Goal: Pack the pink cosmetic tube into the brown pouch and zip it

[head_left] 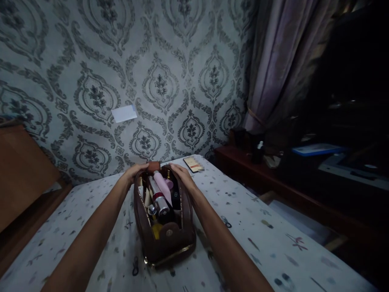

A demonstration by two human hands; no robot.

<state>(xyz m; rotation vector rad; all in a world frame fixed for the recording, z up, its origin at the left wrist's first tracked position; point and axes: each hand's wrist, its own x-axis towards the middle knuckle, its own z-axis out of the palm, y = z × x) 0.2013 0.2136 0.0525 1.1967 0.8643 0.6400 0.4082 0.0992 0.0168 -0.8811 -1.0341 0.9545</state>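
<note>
A dark brown toiletry bag (164,247) lies unzipped on the patterned sheet, its opening facing me. My left hand (136,171) grips its far left edge, beside a lighter brown tab (153,166). On the far right edge, my right hand (182,176) holds the rim, with fingers partly hidden. Inside lie a silver cylinder with a red band (158,198), a pale pink tube (163,185) and a yellow item (156,229). A black item (175,198) rests against the right inner wall. Other small contents cannot be made out.
Beyond the bag, a phone (192,165) lies on the sheet (237,219). A wooden box-like piece (27,170) stands at left. To the right is a dark red ledge (234,158) with small items, below a tied curtain (270,73). Patterned wallpaper backs the bed.
</note>
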